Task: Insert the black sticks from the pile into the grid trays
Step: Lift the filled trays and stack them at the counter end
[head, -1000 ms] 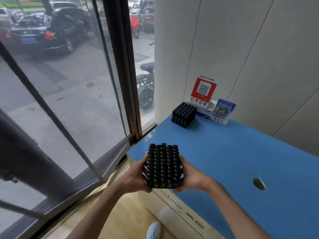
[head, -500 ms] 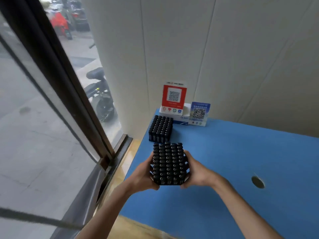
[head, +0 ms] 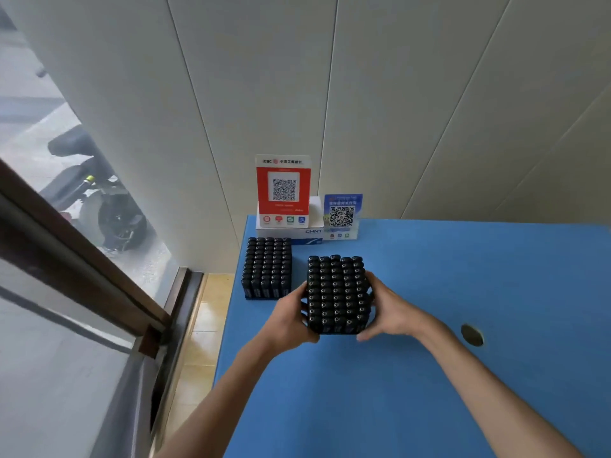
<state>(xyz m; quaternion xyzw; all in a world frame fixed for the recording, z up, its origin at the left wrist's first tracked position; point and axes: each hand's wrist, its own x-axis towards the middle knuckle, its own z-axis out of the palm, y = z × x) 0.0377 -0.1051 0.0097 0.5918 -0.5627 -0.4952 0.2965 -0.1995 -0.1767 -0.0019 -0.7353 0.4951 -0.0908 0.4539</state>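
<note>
A grid tray packed full of black sticks (head: 335, 294) is held between both hands over the blue table (head: 429, 375). My left hand (head: 287, 320) grips its left side and my right hand (head: 388, 309) grips its right side, fingers curled round the edges. A second full grid tray (head: 267, 267) stands on the table at the back left corner, just left of the held one and apart from it. I cannot tell whether the held tray touches the tabletop. No loose pile of sticks is in view.
A red QR sign (head: 283, 190) and a blue QR sign (head: 342, 214) stand on a white box (head: 287, 231) against the wall behind the trays. A round hole (head: 472, 335) is in the table at right. The table's left edge drops to the floor by the window.
Both hands have carried the full tray forward over the table, closer to the second tray at the back. The view has swung right, away from the window.
</note>
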